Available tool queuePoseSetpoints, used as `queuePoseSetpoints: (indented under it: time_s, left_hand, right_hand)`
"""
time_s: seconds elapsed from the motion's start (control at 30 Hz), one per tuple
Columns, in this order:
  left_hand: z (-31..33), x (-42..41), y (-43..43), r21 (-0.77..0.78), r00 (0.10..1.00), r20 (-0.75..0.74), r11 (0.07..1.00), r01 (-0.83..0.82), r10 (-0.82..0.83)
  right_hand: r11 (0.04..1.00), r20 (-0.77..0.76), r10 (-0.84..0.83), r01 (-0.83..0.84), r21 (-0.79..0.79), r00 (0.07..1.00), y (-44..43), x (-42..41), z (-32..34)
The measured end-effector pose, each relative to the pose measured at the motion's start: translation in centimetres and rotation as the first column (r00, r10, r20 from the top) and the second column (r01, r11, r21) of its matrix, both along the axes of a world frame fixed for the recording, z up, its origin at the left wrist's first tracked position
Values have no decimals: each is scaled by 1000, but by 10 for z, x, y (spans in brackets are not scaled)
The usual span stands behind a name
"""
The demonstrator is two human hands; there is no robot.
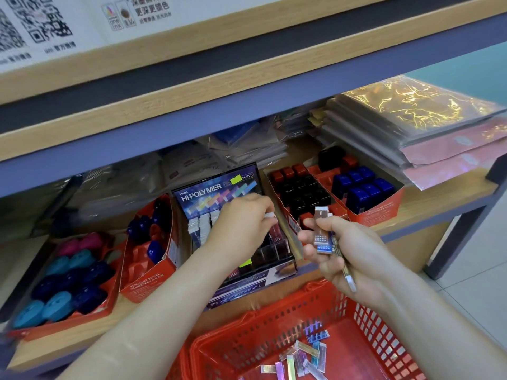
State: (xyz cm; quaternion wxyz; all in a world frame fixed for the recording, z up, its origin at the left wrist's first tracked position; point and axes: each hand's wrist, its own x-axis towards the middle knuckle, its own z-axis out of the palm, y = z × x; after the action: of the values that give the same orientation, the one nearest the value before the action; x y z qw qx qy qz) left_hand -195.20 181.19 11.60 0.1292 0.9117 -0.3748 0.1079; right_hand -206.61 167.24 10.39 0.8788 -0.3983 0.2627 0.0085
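Head view: the left hand [244, 223] hangs over the display [216, 187] on the shelf [428, 204], fingers curled, pinching one slim eraser [270, 214] by its white end; the rest of that eraser is hidden behind the fingers, so its tilt cannot be told. The right hand [348, 250] is held just right of the display and above the basket [274, 333]; its fingers and thumb are curled round a small stack [323, 234] of the same erasers, upright, with one more piece sticking out below the palm. Loose erasers [301, 360] lie flat on the basket floor, well apart from both hands. Handling, as a judgement: each eraser is light, short and fairly stiff, in a glossy foil sleeve that is likely slippery; the sleeve may slide off the core if pulled by one end alone. Take hold across the two broad faces near the middle, thumb against forefinger; use an end pinch only to steer a piece into a slot of the display. The stack can fan out; keep steady side pressure and feed one piece at a time.
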Motion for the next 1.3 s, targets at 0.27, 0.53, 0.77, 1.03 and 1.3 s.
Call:
queuePoseSetpoints:
  time_s: [0.27,0.53,0.77,1.03,1.3]
  left_hand:
    - [-4,-3,-2,113,998,52,993,16,-22]
    - [25,-31,10,-545,738,-654,780,-307,-166]
    - [38,-37,47,-603,707,-687,672,-429,-165]
    - [37,-15,99,-679,820,-572,546,-491,26]
    - [23,0,77,-561,901,-413,742,-367,134]
  right_hand:
    - [993,38,61,-57,-104,997,4,-1,2]
    - [926,82,235,-197,-323,968,11,-2,2]
    - [904,-5,299,-285,-318,954,22,8,-4]
    - [998,45,62,-61,-31,997,28,5,4]
    - [964,60,99,-81,-255,993,37,9,4]
